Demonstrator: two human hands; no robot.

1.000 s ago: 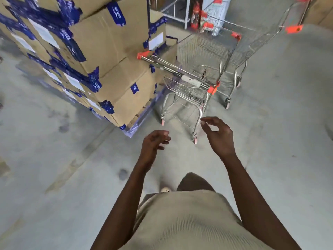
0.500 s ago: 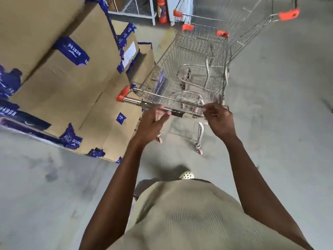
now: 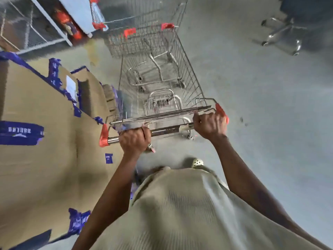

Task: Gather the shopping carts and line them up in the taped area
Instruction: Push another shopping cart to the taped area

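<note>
Gripping the cart's (image 3: 189, 74) handle (image 3: 167, 131), my left hand (image 3: 134, 141) is wrapped round the bar near its left red cap, and my right hand (image 3: 210, 124) is curled round it at the right end. The cart stands on the grey floor (image 3: 261, 123) straight ahead of me, just beside taped boxes (image 3: 45, 150) on my left. Beyond its nose is a second cart (image 3: 97, 17); blur hides whether they touch. Farther off, I see a shelf (image 3: 52, 23) at left and a chair base (image 3: 281, 33) at right.

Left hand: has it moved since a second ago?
Yes. The left hand went forward alongside the stacked cardboard boxes and now grips the shopping cart's handle bar.
</note>
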